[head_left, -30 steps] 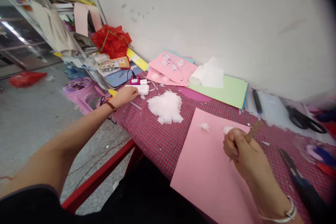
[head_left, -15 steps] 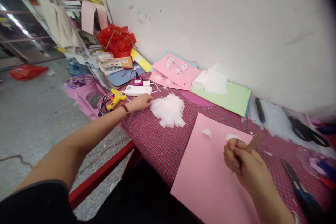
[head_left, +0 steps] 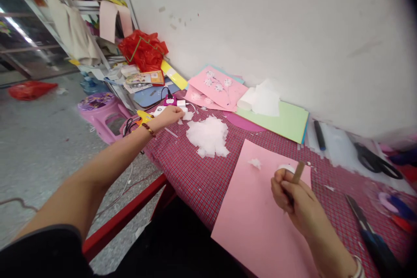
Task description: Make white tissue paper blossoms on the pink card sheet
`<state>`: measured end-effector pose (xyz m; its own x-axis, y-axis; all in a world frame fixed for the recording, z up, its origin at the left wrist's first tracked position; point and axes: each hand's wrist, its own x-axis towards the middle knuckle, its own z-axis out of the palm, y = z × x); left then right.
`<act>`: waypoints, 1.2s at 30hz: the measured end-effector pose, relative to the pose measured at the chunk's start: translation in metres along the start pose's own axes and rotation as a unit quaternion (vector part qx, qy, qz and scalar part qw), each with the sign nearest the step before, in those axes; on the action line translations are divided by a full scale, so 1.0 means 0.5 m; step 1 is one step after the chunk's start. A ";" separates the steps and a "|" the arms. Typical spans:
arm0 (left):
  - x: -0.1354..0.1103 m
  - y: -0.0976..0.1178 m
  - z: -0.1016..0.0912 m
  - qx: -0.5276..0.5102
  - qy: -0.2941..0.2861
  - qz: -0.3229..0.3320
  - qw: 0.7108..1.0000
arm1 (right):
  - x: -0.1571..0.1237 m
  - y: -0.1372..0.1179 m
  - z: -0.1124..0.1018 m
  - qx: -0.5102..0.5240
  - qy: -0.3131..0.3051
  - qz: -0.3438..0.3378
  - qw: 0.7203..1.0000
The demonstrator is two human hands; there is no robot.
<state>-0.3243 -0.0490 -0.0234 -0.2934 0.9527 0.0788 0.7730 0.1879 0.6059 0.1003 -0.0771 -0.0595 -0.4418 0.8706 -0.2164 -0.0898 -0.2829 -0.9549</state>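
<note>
My left hand (head_left: 168, 116) reaches far left across the red checked tablecloth (head_left: 195, 173) and pinches a small white paper piece (head_left: 187, 115) beside the white power strip (head_left: 161, 110). A heap of white tissue pieces (head_left: 208, 136) lies just right of it. My right hand (head_left: 289, 197) is closed round a wooden stick (head_left: 297, 172), held upright over a pink paper sheet (head_left: 257, 221). A small white tissue ball (head_left: 286, 168) sits under the stick's end, and another white scrap (head_left: 255, 163) lies on the sheet to its left.
Pink flower cards (head_left: 216, 87), a green sheet (head_left: 283, 119) and white tissue (head_left: 260, 97) lie along the wall. A yellow glue gun (head_left: 143, 117) sits by the table's left end. Black scissors (head_left: 378, 160), a black pen (head_left: 319, 135) and a blue-handled tool (head_left: 368, 230) lie at right. A pink stool (head_left: 100, 110) stands on the floor.
My left hand went from the power strip to the tissue heap, then back left with a white piece pinched. The stick in my right hand tilted more upright.
</note>
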 end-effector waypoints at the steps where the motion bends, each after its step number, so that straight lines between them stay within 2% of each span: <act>1: -0.005 0.016 -0.006 -0.009 -0.004 0.009 1.000 | 0.002 0.002 0.001 -0.018 0.004 0.002 1.000; 3: -0.021 0.052 -0.006 -0.036 -0.037 0.043 0.998 | 0.004 0.006 0.003 -0.050 0.013 0.005 0.999; 6: -0.051 0.105 0.018 -0.057 -0.156 0.099 0.981 | 0.002 0.007 0.011 -0.058 0.012 0.002 0.998; 8: -0.067 0.133 0.046 -0.011 -0.236 0.116 0.965 | -0.002 0.003 0.020 -0.041 0.003 -0.011 0.999; 9: -0.073 0.144 0.061 0.035 -0.249 0.125 0.960 | -0.004 0.000 0.024 -0.034 -0.006 -0.014 0.999; 10: -0.078 0.155 0.076 0.090 -0.237 0.137 0.958 | -0.004 -0.002 0.028 -0.027 -0.010 -0.023 0.999; 12: -0.088 0.179 0.106 0.182 -0.156 0.176 0.955 | -0.003 -0.005 0.032 -0.017 -0.014 -0.028 0.999; 14: -0.104 0.210 0.133 0.192 -0.084 0.234 0.949 | 0.001 -0.004 0.033 -0.014 -0.015 -0.031 0.999; 15: -0.115 0.228 0.145 0.156 -0.079 0.261 0.950 | 0.002 -0.002 0.032 -0.014 -0.015 -0.034 0.999; 18: -0.153 0.285 0.184 -0.044 -0.156 0.308 0.938 | 0.005 0.005 0.027 -0.025 -0.016 -0.045 0.999; 21: -0.183 0.329 0.221 -0.164 -0.213 0.358 0.894 | 0.005 0.005 0.028 -0.041 -0.018 -0.053 0.998; 24: -0.193 0.353 0.242 -0.161 -0.230 0.401 0.872 | 0.005 -0.002 0.034 -0.045 -0.021 -0.053 0.997; 30: -0.189 0.358 0.245 -0.197 -0.263 0.382 0.864 | 0.004 -0.012 0.034 -0.056 -0.038 -0.043 0.997; 36: -0.188 0.347 0.252 -0.182 -0.236 0.423 0.856 | 0.003 -0.004 0.026 -0.040 -0.073 -0.010 0.997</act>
<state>-0.0915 -0.0758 -0.0255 0.6109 0.7172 0.3352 0.3453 -0.6224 0.7024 0.0882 -0.0803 -0.0554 -0.5658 0.8065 -0.1715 -0.0307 -0.2285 -0.9731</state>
